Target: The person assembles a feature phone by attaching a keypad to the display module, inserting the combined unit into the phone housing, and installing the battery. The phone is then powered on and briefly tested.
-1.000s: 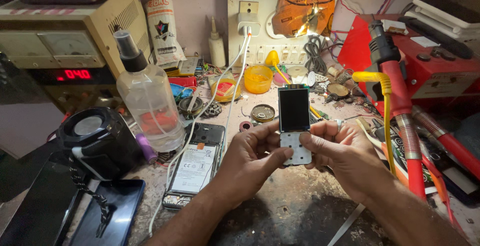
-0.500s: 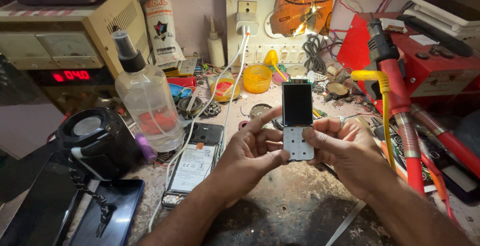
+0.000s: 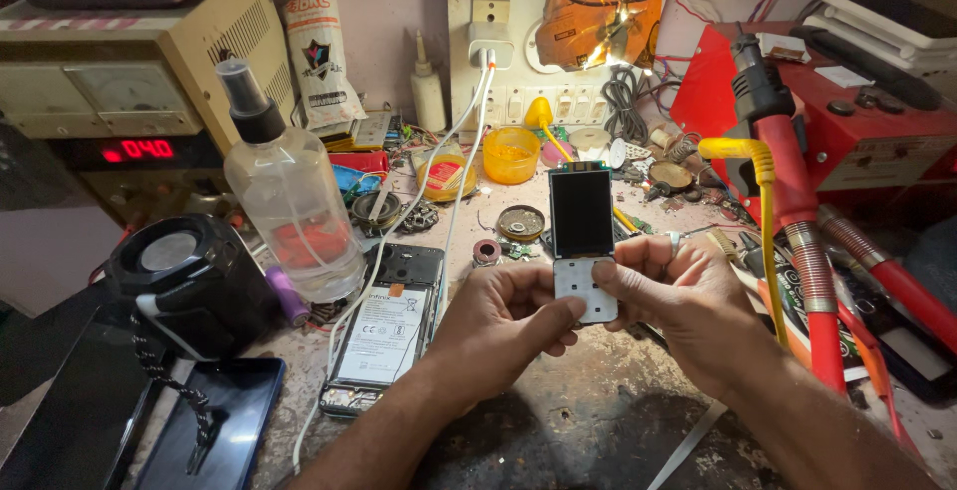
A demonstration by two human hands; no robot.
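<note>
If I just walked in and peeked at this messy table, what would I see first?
Probably the small phone part held upright in the middle, dark screen on top and pale keypad below, pinched between the left hand and right hand. Next, the clear spray bottle standing at the left, with an opened phone lying flat beside it. At the right, a bright red tool leans across the bench.

A glossy dark screen tops the matt grey keypad board; the clear plastic spray bottle shines.
</note>
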